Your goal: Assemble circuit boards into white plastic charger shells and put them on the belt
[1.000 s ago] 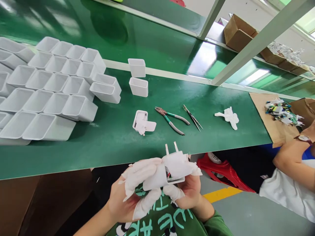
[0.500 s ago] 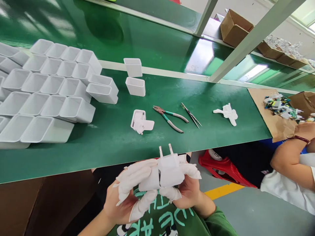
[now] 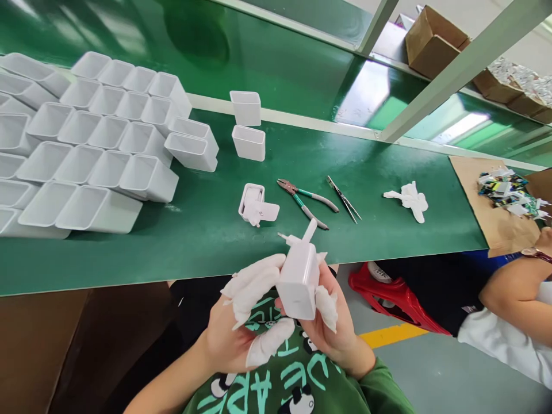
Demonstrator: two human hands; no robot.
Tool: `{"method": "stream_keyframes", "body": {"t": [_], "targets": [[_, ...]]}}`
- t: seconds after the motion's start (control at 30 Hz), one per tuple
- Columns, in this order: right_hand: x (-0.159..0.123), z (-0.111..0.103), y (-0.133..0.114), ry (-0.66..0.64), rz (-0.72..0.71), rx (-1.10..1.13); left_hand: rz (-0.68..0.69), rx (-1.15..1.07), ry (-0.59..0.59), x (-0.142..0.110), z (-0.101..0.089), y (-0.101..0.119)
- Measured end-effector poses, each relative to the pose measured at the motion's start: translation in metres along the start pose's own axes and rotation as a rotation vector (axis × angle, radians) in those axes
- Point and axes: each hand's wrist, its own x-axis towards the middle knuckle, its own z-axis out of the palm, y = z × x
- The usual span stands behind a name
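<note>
A white plug charger (image 3: 298,277) with two pins pointing away from me sits between both hands, just in front of the green bench's near edge (image 3: 129,270). My left hand (image 3: 245,313), with white finger cots, grips its left side. My right hand (image 3: 330,316) wraps its right side and underside. A white open charger part (image 3: 255,207) lies on the bench right beyond the pins.
Many empty white housings (image 3: 86,149) lie in rows at the left, and two more (image 3: 248,126) stand at the back. Pliers (image 3: 304,201), tweezers (image 3: 344,199) and a crumpled white glove (image 3: 407,199) lie mid-bench. A co-worker's arm (image 3: 513,287) and cardboard with parts (image 3: 504,190) are at the right.
The two halves were pressed together into one closed charger, then turned so its long side faces me. Both hands kept their hold.
</note>
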Motion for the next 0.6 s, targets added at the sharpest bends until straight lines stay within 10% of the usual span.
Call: {"method": "stream_keyframes", "body": {"t": [0.6], "targets": [[0.002, 0.008, -0.007, 0.12, 0.344, 0.318, 0.094, 0.075, 0.04, 0.013, 0.003, 0.0]]}}
